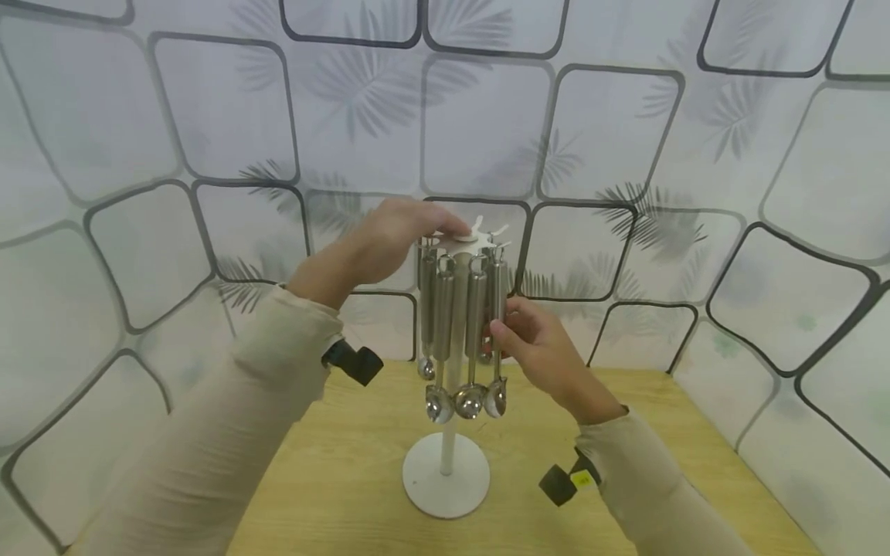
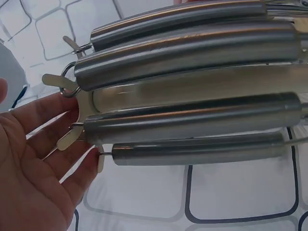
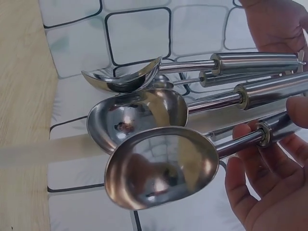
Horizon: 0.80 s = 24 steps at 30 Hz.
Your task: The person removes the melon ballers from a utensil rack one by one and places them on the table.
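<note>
Stainless steel ladles (image 1: pixel 470 401) and other utensils hang by ring ends from a white rotating-style rack (image 1: pixel 447 455) with hooked arms on top. My left hand (image 1: pixel 385 239) rests over the rack's top, its fingers extended onto the hub; in the left wrist view the fingers lie behind the hooks (image 2: pixel 67 139). My right hand (image 1: pixel 545 351) pinches the handle of the rightmost ladle (image 1: pixel 496 398) between thumb and fingers. That ladle's oval bowl (image 3: pixel 161 168) is nearest in the right wrist view, overlapping a second ladle (image 3: pixel 139 113).
The rack's round white base (image 1: pixel 446 494) stands on a light wooden table (image 1: pixel 348 463). Behind and at both sides hangs patterned cloth (image 1: pixel 487 131) with rounded squares and leaves. A whisk-like wire end (image 2: pixel 288 10) shows in the left wrist view.
</note>
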{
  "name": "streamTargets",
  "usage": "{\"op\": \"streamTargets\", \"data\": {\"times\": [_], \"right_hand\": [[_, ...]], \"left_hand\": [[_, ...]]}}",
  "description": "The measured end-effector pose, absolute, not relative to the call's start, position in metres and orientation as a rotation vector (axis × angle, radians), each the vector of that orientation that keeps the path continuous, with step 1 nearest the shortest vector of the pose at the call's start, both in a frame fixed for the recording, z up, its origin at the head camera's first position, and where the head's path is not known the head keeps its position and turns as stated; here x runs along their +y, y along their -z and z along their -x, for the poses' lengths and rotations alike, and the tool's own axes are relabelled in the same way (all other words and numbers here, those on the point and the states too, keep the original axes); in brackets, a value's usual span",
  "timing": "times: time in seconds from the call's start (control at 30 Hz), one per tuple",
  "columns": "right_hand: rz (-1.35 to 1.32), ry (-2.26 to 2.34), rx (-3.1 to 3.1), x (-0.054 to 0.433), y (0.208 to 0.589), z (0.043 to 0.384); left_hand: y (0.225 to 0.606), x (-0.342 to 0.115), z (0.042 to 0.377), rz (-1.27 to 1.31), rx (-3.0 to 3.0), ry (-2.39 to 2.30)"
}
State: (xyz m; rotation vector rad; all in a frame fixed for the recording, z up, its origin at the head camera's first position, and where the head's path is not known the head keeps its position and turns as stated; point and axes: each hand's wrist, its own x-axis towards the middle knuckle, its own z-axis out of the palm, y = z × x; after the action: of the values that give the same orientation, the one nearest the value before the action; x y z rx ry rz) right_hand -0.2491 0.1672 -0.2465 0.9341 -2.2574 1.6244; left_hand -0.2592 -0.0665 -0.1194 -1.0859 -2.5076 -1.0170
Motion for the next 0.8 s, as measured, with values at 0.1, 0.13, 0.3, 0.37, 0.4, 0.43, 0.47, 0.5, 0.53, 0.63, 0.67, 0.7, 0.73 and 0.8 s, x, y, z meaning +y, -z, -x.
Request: {"op": "streamTargets", "data": {"times": [0.1, 0.13, 0.3, 0.37, 0.4, 0.43, 0.47, 0.5, 0.53, 0.63, 0.67, 0.7, 0.73, 0.8], "right_hand": [[-0.882, -1.618, -2.249, 0.166, 0.247, 0.247], [-0.857, -1.616, -2.248, 0.166, 0.247, 0.247], [-0.784, -1.617, -2.232, 0.165, 0.248, 0.247], [-0.779, -1.608, -2.239, 0.165, 0.248, 0.247], [-0.778, -1.603, -2.242, 0.165, 0.247, 0.247], [-0.781, -1.603, -2.242, 0.166, 0.246, 0.247], [-0.781, -1.6, -2.245, 0.166, 0.245, 0.247], [-0.78, -1.603, -2.242, 0.166, 0.244, 0.247], [-0.779, -1.605, -2.239, 0.166, 0.243, 0.246], [-0.776, -1.622, -2.23, 0.166, 0.24, 0.246], [-0.777, -1.627, -2.227, 0.166, 0.239, 0.245], [-0.779, -1.633, -2.222, 0.165, 0.238, 0.245], [-0.778, -1.634, -2.223, 0.165, 0.237, 0.245], [-0.773, -1.634, -2.225, 0.165, 0.235, 0.245]], "left_hand": [[0.113, -0.066, 0.255, 1.046, -2.607, 0.932], [0.112, -0.066, 0.254, 1.045, -2.619, 0.898], [0.111, -0.065, 0.251, 1.072, -2.606, 0.786], [0.111, -0.065, 0.251, 1.074, -2.601, 0.766], [0.11, -0.065, 0.25, 1.082, -2.596, 0.747], [0.11, -0.065, 0.25, 1.087, -2.59, 0.733], [0.109, -0.064, 0.25, 1.088, -2.586, 0.717], [0.108, -0.064, 0.25, 1.09, -2.581, 0.704], [0.107, -0.063, 0.25, 1.091, -2.579, 0.687], [0.104, -0.061, 0.251, 1.084, -2.584, 0.666], [0.103, -0.061, 0.251, 1.081, -2.589, 0.663], [0.103, -0.061, 0.251, 1.076, -2.594, 0.662], [0.103, -0.061, 0.251, 1.07, -2.599, 0.663], [0.103, -0.062, 0.252, 1.054, -2.603, 0.666]]}}
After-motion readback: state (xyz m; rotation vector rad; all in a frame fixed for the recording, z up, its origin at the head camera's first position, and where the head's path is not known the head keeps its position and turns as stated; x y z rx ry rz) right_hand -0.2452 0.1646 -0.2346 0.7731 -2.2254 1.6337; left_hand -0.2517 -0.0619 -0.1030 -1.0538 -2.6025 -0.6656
